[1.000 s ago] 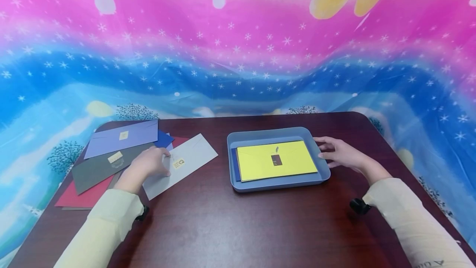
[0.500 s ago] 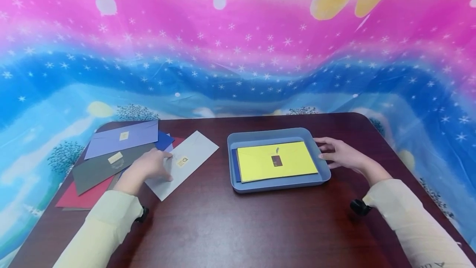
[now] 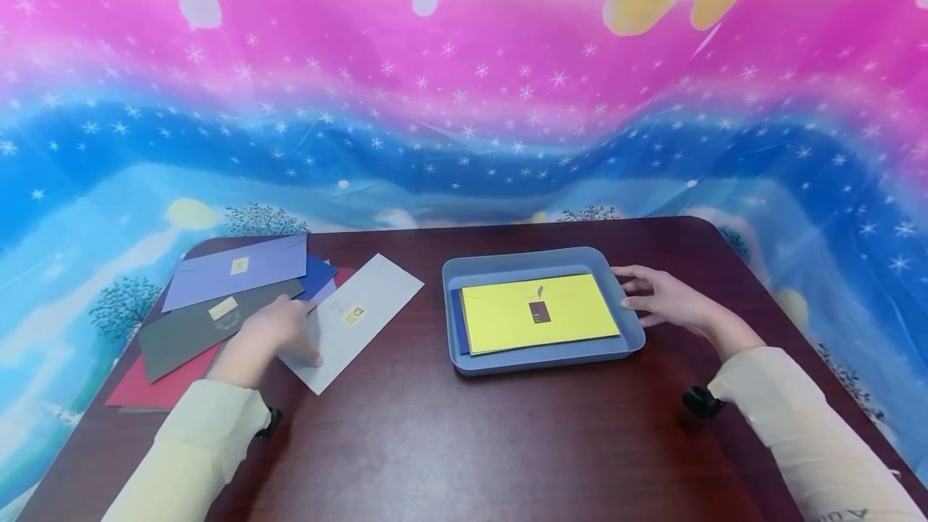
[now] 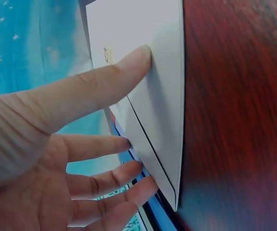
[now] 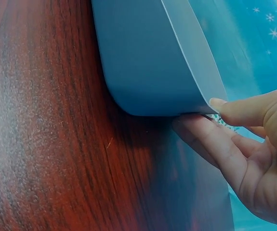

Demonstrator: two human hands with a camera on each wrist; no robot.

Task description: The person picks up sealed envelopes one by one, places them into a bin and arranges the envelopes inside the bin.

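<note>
A pale grey-white envelope [image 3: 380, 292] with a small gold print lies slanted on the table, overlapping the pile's right side. My left hand [image 3: 279, 333] is over its near left end; in the left wrist view the thumb [image 4: 97, 86] lies across the envelope's face, the other fingers [image 4: 107, 185] loosely spread by its edge. My right hand [image 3: 670, 300] holds the grey-blue tray [image 3: 529, 262] by its right end, thumb at the rim [image 5: 215, 103] and fingers against the outer wall. Inside the tray, a yellow envelope [image 3: 507, 325] lies over a dark blue one [image 3: 457, 321].
The pile at left has a lavender envelope [image 3: 210, 276], a dark grey one [image 3: 174, 345], a red one [image 3: 145, 381] and a blue one [image 3: 317, 274]. Brown tabletop [image 3: 435, 449] stretches in front of pile and tray. A printed cloth [image 3: 464, 103] hangs behind the table.
The pale envelope has turned counterclockwise, its near corner swinging right. My left hand has since drawn back left and toward me, uncovering more of it. Right hand and tray stay put.
</note>
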